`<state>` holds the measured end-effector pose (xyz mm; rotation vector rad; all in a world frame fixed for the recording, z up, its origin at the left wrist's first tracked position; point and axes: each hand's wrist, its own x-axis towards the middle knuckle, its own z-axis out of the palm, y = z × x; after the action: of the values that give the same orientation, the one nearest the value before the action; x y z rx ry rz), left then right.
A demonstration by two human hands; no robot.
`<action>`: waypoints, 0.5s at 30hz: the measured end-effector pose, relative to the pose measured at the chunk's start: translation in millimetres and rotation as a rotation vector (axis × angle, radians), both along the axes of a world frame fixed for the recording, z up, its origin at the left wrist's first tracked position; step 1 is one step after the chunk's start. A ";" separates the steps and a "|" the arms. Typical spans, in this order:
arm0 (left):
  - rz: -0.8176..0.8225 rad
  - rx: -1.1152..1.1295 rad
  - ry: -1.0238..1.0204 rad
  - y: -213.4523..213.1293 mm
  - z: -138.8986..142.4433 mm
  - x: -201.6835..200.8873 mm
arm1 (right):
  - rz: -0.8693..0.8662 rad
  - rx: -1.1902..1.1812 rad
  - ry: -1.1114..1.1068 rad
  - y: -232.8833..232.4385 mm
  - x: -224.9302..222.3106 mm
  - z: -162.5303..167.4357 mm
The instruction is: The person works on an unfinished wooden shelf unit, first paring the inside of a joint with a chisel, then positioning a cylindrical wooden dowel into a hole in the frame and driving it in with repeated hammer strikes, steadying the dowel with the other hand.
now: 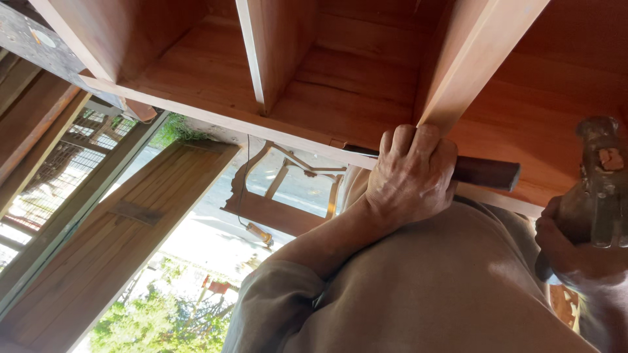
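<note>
My left hand (409,173) is closed around a chisel (487,173) with a dark handle. Its blade lies along the front edge of a reddish wooden cabinet frame (196,85), just where a slanting wooden upright (471,52) meets that edge. My beige sleeve (418,287) fills the lower middle of the view. At the right edge my right hand (575,261) grips a worn metal hammer (598,183), held a little apart from the chisel handle's end. Another divider (275,46) stands inside the frame.
A slatted wooden door panel (124,235) leans at the lower left, beside a window with a metal grille (52,176). Behind my arm stands a carved wooden furniture frame (288,196). Green foliage (157,320) shows in bright light below.
</note>
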<state>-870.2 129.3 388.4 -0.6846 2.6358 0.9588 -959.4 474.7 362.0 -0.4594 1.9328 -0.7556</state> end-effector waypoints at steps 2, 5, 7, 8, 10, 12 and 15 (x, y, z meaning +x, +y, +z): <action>0.019 0.006 -0.017 -0.1 1.8 -0.9 | 0.451 -0.295 0.317 -9.7 -11.4 2.5; 0.036 0.005 -0.020 0.0 3.3 -2.5 | 0.194 0.004 0.051 -35.3 -22.0 12.0; 0.024 0.003 -0.034 -0.2 3.7 -3.9 | 0.115 -0.086 0.028 -57.4 -24.2 18.3; 0.027 -0.004 -0.039 -0.3 3.7 -4.4 | 0.133 -0.119 0.059 -68.2 -25.1 22.8; 0.027 -0.027 -0.036 -0.9 3.3 -5.5 | 0.200 -0.104 0.142 -88.7 -25.7 32.1; 0.006 -0.024 -0.048 -1.5 3.1 -6.2 | 0.231 -0.072 0.188 -104.8 -30.9 37.7; 0.002 -0.010 -0.036 -1.8 3.2 -5.8 | 0.382 -0.092 0.331 -120.2 -38.6 40.2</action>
<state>-876.0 127.5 391.6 -0.7008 2.6103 0.9260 -997.9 354.4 402.2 -1.0306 2.0282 -0.5427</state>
